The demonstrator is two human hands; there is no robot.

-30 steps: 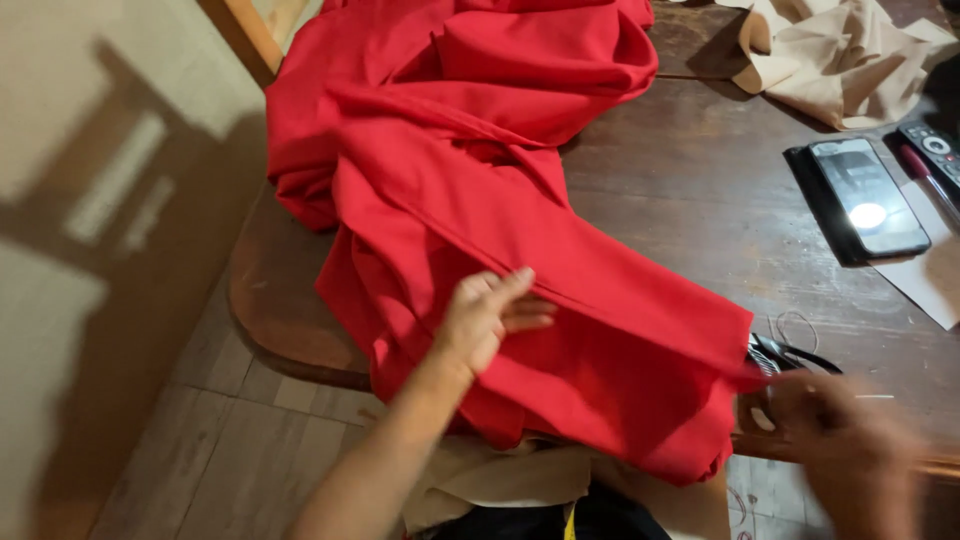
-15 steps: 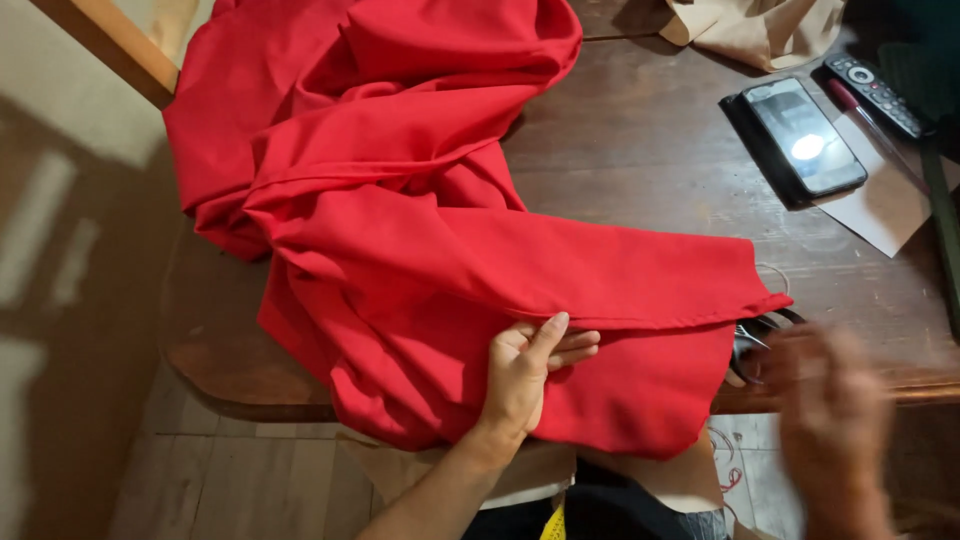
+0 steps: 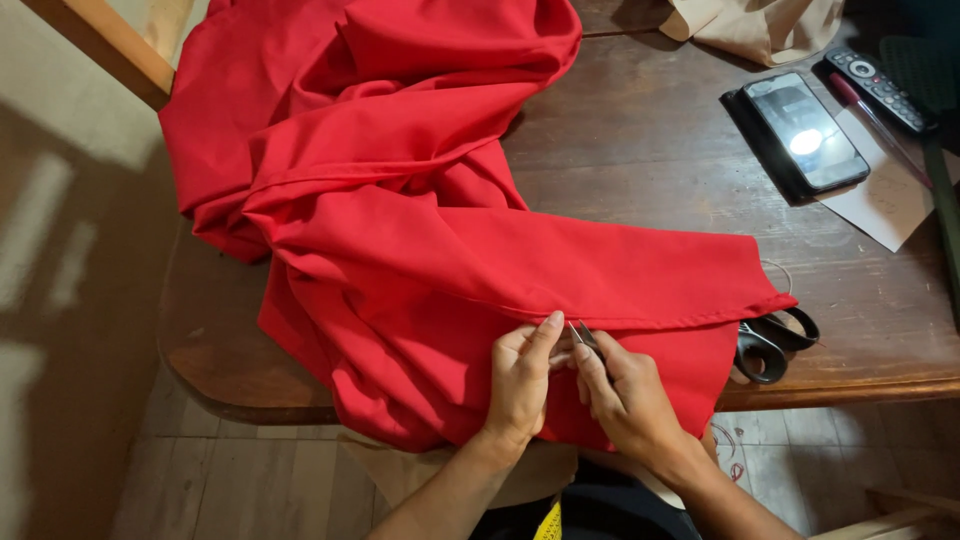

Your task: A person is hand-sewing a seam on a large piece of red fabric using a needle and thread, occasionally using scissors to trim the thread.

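The red cloth's (image 3: 420, 250) folded edge lies under both hands; right hand (image 3: 625, 400) pinches a small metal tool (image 3: 583, 335), left hand (image 3: 520, 385) fingers press the cloth, closed on nothing.

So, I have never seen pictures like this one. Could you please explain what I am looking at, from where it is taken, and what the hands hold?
There is no machine here. A person wears a camera on the head, so the picture looks down at that person's own two bare hands.

The left hand presses on a large red cloth at its folded edge. The right hand holds a small metal tool at the same edge; it is too small to say what kind.

The cloth lies on a dark wooden table and hangs over its front edge. Also on the table: black scissors partly under the cloth, a phone, a remote control, a pen, a paper and beige cloth.
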